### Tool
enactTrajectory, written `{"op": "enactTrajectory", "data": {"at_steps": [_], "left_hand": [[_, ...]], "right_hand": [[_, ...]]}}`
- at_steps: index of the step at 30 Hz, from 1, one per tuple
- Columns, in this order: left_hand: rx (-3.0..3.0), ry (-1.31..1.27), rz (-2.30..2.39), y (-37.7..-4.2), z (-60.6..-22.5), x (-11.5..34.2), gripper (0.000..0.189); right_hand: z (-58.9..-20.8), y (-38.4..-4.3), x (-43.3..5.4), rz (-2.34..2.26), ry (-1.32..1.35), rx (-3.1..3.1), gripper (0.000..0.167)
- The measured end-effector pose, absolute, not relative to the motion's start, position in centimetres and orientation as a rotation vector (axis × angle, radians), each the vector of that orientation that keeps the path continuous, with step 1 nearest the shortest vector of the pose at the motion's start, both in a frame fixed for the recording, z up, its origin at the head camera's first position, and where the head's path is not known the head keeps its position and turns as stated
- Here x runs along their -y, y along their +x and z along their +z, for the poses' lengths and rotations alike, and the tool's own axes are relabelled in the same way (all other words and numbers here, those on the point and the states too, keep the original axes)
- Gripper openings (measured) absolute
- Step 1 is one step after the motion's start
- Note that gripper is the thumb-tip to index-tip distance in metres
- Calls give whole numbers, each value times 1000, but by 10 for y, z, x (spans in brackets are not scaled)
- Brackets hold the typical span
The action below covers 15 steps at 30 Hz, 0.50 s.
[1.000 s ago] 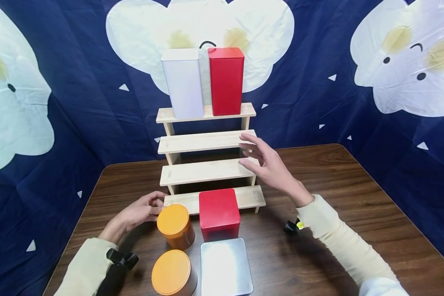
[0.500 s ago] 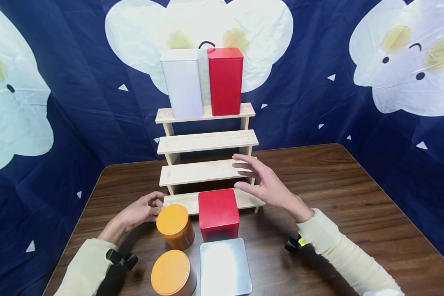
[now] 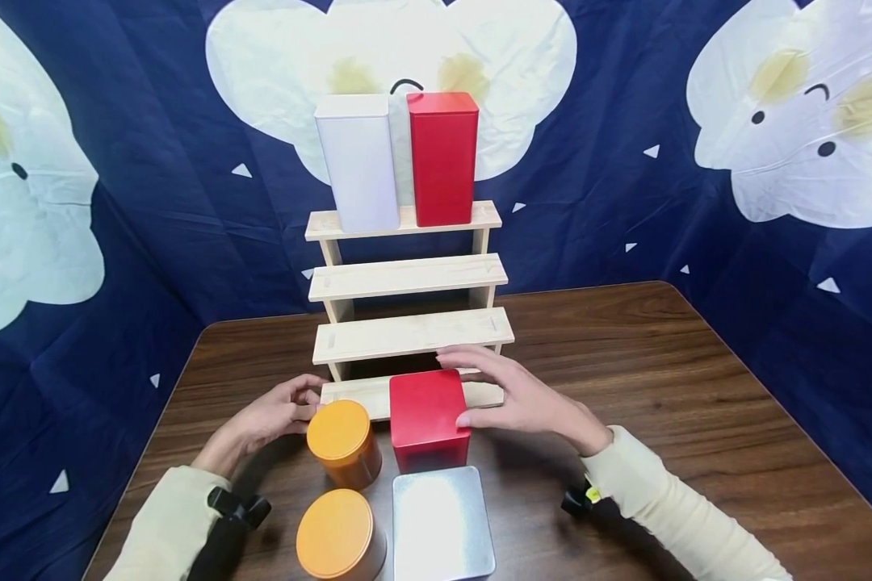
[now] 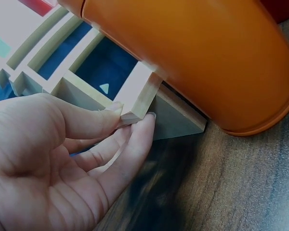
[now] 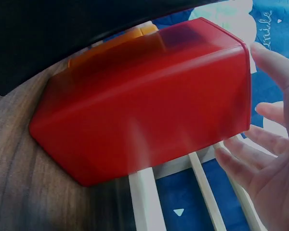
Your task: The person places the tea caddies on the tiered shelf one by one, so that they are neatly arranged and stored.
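Observation:
My left hand (image 3: pixel 272 415) pinches the left end of the lowest step of a wooden stepped shelf (image 3: pixel 410 335). In the left wrist view the thumb lies on top of the step end (image 4: pixel 137 91) and the fingers are beneath it. Beside that hand stands a round orange canister (image 3: pixel 339 432). My right hand (image 3: pixel 523 395) is at the right side of a tall red square tin (image 3: pixel 427 407), fingers spread and loosely bent around its upper end. The right wrist view has those fingers (image 5: pixel 267 113) right at the lid edge of the tin (image 5: pixel 149 106), not gripping it.
A white tin (image 3: pixel 359 165) and another red tin (image 3: pixel 443 161) stand on the shelf's top step. A second orange canister (image 3: pixel 337 534) and a silver square tin (image 3: pixel 443 524) are nearest me on the brown wooden table (image 3: pixel 661 387). Blue cloth (image 3: pixel 603 186) hangs behind.
My right hand has moved down and left, from beside the shelf's upper steps to the front red tin. The left hand has stayed at the lowest step.

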<state>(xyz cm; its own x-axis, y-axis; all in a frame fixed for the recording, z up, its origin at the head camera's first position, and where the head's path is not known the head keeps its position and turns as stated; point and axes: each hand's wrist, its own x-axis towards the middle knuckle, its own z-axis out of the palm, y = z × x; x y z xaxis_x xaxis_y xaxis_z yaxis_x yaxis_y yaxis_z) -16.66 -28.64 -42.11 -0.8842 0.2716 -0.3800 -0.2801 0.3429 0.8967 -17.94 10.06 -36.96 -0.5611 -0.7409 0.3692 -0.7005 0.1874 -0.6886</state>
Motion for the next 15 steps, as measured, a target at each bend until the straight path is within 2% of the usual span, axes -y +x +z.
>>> {"op": "enactTrajectory", "data": {"at_steps": [15], "left_hand": [[-2136,7,1576,-165,-421,285,54]], "right_hand": [[-378,-173,-104,-1293,-1412,-2299,66]]}}
